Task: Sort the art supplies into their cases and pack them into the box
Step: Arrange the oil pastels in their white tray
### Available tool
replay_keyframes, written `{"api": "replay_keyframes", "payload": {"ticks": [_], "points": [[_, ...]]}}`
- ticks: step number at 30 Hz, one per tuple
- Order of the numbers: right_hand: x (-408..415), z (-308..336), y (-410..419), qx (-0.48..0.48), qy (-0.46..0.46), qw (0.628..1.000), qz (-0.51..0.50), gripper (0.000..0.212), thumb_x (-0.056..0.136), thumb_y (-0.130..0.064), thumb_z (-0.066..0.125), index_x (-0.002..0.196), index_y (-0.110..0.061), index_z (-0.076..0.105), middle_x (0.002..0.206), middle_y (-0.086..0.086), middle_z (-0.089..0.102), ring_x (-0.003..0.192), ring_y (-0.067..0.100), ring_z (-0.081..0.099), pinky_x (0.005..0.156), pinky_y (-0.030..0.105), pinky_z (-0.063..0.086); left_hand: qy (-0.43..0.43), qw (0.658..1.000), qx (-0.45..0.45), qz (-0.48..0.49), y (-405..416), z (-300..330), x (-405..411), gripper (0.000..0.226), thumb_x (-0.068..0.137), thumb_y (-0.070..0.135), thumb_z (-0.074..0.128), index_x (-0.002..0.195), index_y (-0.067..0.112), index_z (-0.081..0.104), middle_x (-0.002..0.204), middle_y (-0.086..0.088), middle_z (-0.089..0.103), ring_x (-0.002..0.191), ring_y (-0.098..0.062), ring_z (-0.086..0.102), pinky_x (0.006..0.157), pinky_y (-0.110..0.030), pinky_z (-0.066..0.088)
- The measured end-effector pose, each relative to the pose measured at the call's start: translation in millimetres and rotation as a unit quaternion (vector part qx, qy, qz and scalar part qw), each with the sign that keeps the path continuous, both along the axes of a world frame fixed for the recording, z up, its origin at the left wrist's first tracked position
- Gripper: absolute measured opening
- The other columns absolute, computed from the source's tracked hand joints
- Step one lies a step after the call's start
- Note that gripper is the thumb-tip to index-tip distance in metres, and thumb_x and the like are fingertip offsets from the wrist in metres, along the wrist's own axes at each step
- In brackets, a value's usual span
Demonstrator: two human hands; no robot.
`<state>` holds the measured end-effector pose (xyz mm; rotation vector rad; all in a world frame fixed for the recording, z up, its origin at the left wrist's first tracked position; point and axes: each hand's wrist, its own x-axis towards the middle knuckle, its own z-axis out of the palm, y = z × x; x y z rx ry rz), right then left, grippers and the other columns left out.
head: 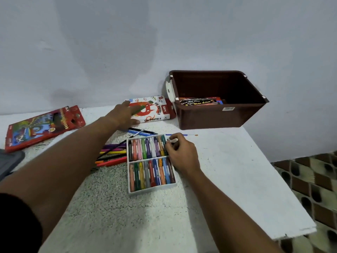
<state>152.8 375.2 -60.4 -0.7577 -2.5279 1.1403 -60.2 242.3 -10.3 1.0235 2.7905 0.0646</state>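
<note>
Two bare forearms enter from the bottom edge, each ending in a bare hand: the left hand (125,114) and the right hand (179,152). Neither wrist carries a watch, band or bracelet, and no ring shows on the visible fingers (172,138). At the lower left corner a dark, nearly black sleeve (16,221) covers the left upper arm, ending above the elbow. The right arm is bare as far as it is visible.
</note>
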Motion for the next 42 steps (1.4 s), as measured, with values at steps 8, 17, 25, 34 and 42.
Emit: {"api": "replay_keyframes", "payload": {"ticks": [8, 17, 25, 34, 42], "points": [[-1, 4, -3, 0.006, -0.004, 1.000, 0.002, 0.023, 0.093, -0.046, 0.052, 0.108, -0.030, 0.053, 0.103, -0.003, 0.071, 0.084, 0.012, 0.067, 0.079, 0.032, 0.058, 0.023, 0.995, -0.091, -0.019, 20, 8, -16, 0.076, 0.083, 0.074, 0.043, 0.147, 0.038, 0.026, 0.136, -0.017, 0.044, 0.123, -0.037, 0.042, 0.100, -0.046, 0.041], [-2, 1, -3, 0.025, 0.014, 1.000, -0.001, 0.021, 0.091, -0.046, 0.052, 0.104, -0.029, 0.055, 0.085, -0.006, 0.070, 0.074, 0.011, 0.064, 0.070, 0.032, 0.055, -0.077, 0.993, -0.084, -0.009, 22, 15, -28, 0.122, 0.036, 0.087, 0.061, 0.139, 0.030, 0.028, 0.134, -0.012, 0.043, 0.119, -0.033, 0.047, 0.100, -0.048, 0.042], [-3, 1, -6, 0.021, 0.021, 0.999, 0.015, 0.020, 0.091, -0.048, 0.051, 0.102, -0.031, 0.054, 0.090, -0.005, 0.071, 0.076, 0.011, 0.065, 0.071, 0.032, 0.056, 0.023, 0.996, -0.036, 0.075, 3, 17, -22, 0.130, 0.046, 0.077, 0.076, 0.149, 0.040, 0.006, 0.147, -0.022, 0.027, 0.136, -0.041, 0.025, 0.108, -0.053, 0.024], [5, 9, -11, -0.052, 0.068, 0.996, 0.010, 0.009, 0.095, -0.043, 0.051, 0.098, -0.035, 0.053, 0.080, -0.016, 0.066, 0.071, 0.005, 0.067, 0.069, 0.029, 0.058, 0.056, 0.994, 0.046, 0.079, -69, 43, 29, 0.127, 0.051, 0.064, 0.085, 0.149, 0.037, 0.009, 0.154, -0.019, 0.014, 0.142, -0.038, 0.010, 0.112, -0.056, 0.015], [-4, 55, -43, -0.066, 0.186, 0.979, 0.055, 0.021, 0.095, -0.031, 0.056, 0.115, -0.024, 0.058, 0.097, -0.006, 0.063, 0.088, 0.010, 0.064, 0.072, 0.034, 0.060, 0.059, 0.995, 0.055, 0.067, -109, 38, 88, 0.127, 0.049, 0.065, 0.084, 0.148, 0.042, 0.007, 0.153, -0.015, 0.012, 0.143, -0.037, 0.008, 0.113, -0.062, 0.015]]}}
